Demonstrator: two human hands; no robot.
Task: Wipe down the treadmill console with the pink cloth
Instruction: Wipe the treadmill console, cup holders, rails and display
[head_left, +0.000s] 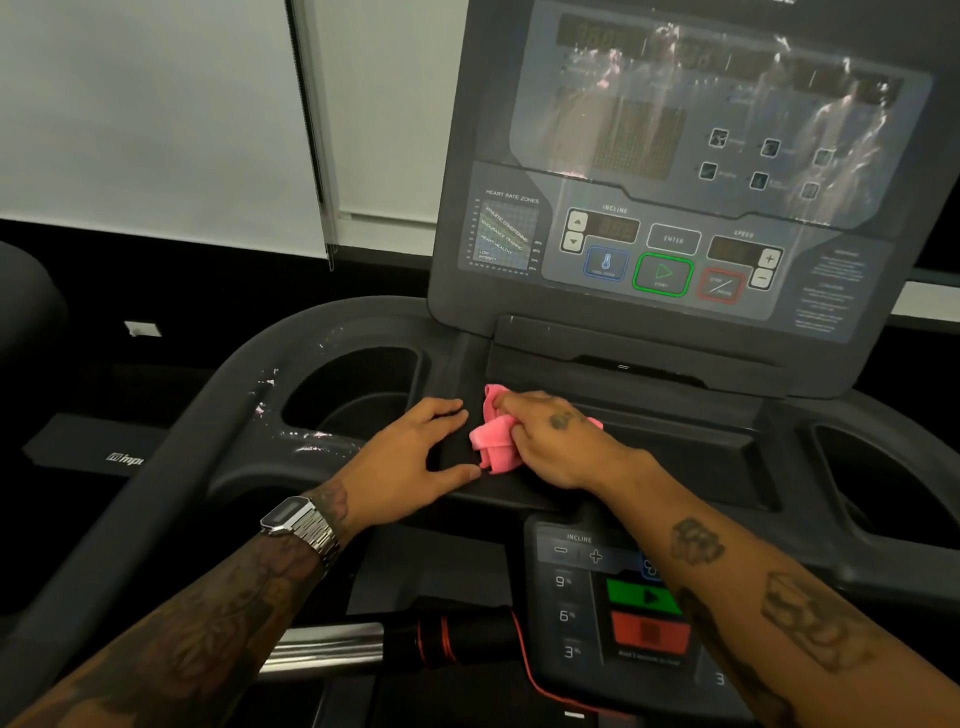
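The treadmill console (670, 171) rises at the upper right, its dark display streaked with wet smears. Below it lies a flat black tray ledge (649, 441). A crumpled pink cloth (493, 434) rests on that ledge, pressed under my right hand (558, 441), whose fingers close over it. My left hand (410, 457) lies just left of the cloth, fingers spread on the ledge, its thumb tip touching the cloth's lower edge. It holds nothing.
Cup holders sit at the left (353, 389) and right (893, 483) of the ledge. The left handrail (208, 441) shows wet streaks. A lower control panel (618, 608) with green and red buttons and a red safety cord (524, 660) lies under my arms. White blinds (156, 114) hang behind.
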